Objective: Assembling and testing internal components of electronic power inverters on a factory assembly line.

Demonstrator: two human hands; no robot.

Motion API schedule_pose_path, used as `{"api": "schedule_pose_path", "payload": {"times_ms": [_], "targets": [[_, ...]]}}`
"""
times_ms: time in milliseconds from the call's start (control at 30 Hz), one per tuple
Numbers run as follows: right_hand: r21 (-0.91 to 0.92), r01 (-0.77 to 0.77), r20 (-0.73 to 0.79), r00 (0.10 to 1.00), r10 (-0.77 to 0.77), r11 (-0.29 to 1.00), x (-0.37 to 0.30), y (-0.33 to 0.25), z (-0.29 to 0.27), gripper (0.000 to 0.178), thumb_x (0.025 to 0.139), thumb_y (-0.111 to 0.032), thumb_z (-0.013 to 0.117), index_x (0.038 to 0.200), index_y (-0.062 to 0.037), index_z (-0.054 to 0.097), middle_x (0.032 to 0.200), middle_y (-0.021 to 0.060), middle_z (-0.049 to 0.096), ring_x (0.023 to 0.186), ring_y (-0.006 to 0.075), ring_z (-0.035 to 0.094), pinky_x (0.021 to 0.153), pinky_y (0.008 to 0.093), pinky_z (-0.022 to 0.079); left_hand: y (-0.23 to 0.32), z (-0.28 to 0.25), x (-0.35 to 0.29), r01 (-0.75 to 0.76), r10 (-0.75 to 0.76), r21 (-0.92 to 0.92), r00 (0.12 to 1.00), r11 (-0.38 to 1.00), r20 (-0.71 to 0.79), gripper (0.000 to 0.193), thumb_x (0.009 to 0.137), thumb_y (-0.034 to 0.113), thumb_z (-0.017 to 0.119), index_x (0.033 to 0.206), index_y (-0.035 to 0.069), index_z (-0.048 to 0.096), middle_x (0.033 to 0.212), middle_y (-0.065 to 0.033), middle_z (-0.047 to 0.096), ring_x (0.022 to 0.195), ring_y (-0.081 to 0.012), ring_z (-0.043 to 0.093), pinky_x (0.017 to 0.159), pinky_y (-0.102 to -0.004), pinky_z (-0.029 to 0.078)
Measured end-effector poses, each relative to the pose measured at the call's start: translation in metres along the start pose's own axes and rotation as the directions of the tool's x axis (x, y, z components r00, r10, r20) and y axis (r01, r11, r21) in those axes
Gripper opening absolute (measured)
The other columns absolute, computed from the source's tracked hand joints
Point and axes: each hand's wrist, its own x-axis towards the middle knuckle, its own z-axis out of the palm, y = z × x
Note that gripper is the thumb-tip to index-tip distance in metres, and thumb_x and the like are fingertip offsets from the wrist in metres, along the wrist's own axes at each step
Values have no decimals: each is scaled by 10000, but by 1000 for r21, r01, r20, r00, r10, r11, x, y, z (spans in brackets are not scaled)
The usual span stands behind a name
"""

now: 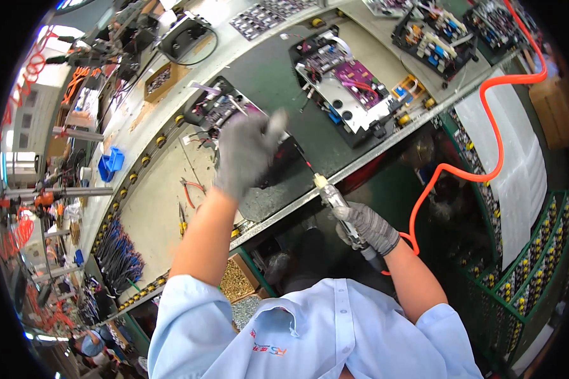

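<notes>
My right hand (372, 227), in a grey knit glove, is wrapped around an air screwdriver (332, 197) with a pale nose. Its thin bit points up and left over the bench edge, touching nothing that I can make out. My left hand (243, 155), also gloved, hangs over a dark housing with a purple circuit board (224, 108) and covers much of it. The left fingers are smeared by motion, so what they hold, if anything, cannot be seen. To the right stands a second unit (363, 110), its white plate bearing another purple board.
An orange air hose (446, 169) loops along the right side. Pliers with red handles (193, 186) lie left of my left forearm, near a bundle of dark wires (117, 252). A blue bin (110, 164) and a parts box (161, 82) stand at the far left.
</notes>
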Motion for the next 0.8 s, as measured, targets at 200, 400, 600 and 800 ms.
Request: {"api": "schedule_pose_path", "payload": {"times_ms": [200,400,600,800], "targets": [[-51,-4,102,995,9,999,-17,-7,3,600,837,-651,663,1001,-79,586,659,38,593,513,92,556,458,235,446,-85,53,-161,522,-322,-308,794,796,515,435,980,433,593,899,18,698,759,-173,687,718,-289,671,678,-410,526],[-204,-79,144,984,109,976,-35,6,15,642,823,-649,678,1029,-47,588,708,47,613,609,96,584,558,242,484,-151,72,-176,523,-394,-752,643,-401,657,325,1000,206,561,1238,-16,574,1076,-174,676,842,-251,681,653,-347,574],[-467,23,142,989,49,884,-39,2,31,467,874,-565,626,863,-103,561,690,-7,576,603,93,547,579,292,465,-125,71,-184,554,-399,-816,720,-163,569,291,1012,180,487,1213,5,605,1010,-80,658,789,-159,610,671,-287,508],[-491,-25,206,968,144,871,-55,-7,41,417,901,-501,599,944,-88,568,720,9,610,652,132,587,641,325,491,-139,70,-197,544,-383,-835,756,-82,531,283,1012,305,578,1066,28,607,673,-3,525,504,-109,487,423,-239,377]]}}
